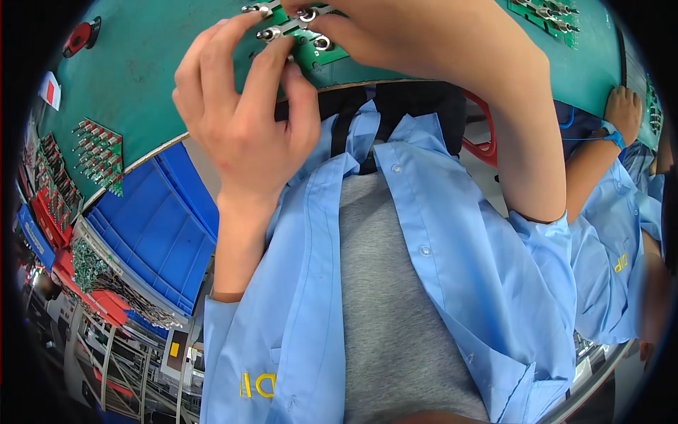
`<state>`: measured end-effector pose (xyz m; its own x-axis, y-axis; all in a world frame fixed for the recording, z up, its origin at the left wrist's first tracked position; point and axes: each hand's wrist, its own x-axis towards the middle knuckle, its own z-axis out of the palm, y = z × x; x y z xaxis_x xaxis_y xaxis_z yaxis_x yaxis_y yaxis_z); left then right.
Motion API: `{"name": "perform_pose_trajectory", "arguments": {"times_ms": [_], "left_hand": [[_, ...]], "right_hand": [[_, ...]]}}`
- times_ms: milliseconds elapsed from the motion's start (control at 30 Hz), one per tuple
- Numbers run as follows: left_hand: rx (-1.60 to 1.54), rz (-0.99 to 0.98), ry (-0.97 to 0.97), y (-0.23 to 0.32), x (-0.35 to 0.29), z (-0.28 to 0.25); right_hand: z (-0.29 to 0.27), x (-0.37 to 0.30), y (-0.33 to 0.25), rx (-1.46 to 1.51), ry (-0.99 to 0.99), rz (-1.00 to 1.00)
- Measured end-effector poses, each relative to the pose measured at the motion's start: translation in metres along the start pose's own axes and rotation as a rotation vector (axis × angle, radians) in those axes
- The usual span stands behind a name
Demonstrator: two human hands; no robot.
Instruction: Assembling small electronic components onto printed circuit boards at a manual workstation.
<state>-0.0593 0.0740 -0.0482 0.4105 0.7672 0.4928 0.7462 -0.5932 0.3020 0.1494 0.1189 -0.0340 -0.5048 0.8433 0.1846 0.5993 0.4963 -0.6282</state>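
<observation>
Surface: a green worktop (148,78) fills the upper part of the view, its front edge bent by the lens.
Green circuit board in work: the circuit board (334,55) lies at the worktop's near edge, top centre, between the hands, partly covered by them; metal cylindrical parts (270,34) with dark tips stand out on its left side.
Left hand: the left hand (244,116) comes up from below, fingers spread and curved; forefinger and thumb tips are close together at the board's left side, but whether they pinch anything I cannot tell.
Right hand: the right hand (371,28) reaches across from the right over the board, beside the metal parts; its fingertips are largely hidden or cut off, so their grip cannot be told.
Left side: a populated board (99,155) with rows of metal parts, a red-and-black round object (81,37) farther up, and a blue bin (152,226) below the edge.
Upper right: another populated board (547,15).
Neighbour: a co-worker's hand (623,109) rests at the worktop's right edge, a blue wristband (613,136) around the wrist.
</observation>
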Motion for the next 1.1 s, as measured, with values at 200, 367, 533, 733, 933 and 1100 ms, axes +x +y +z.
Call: {"name": "perform_pose_trajectory", "arguments": {"times_ms": [200,367,533,733,933,1100], "left_hand": [[0.117,-0.102,-0.054,0.02,0.011,-0.009],[0.185,-0.167,-0.113,0.024,0.015,-0.01],[0.149,-0.192,-0.106,0.021,0.013,-0.003],[0.101,-0.154,-0.105,0.016,0.013,-0.001],[0.065,-0.158,-0.065,0.016,0.01,0.001],[0.247,-0.005,-0.1,0.02,0.011,-0.001]], "right_hand": [[-0.01,0.01,-0.017,-0.018,-0.022,-0.003],[-0.017,0.02,-0.029,-0.024,-0.046,0.003],[-0.02,0.02,-0.029,-0.023,-0.093,0.023],[-0.027,0.017,-0.021,-0.03,-0.14,0.049],[-0.03,0.017,-0.023,-0.085,-0.158,0.05],[-0.03,0.017,-0.023,-0.129,-0.18,0.052]]}}
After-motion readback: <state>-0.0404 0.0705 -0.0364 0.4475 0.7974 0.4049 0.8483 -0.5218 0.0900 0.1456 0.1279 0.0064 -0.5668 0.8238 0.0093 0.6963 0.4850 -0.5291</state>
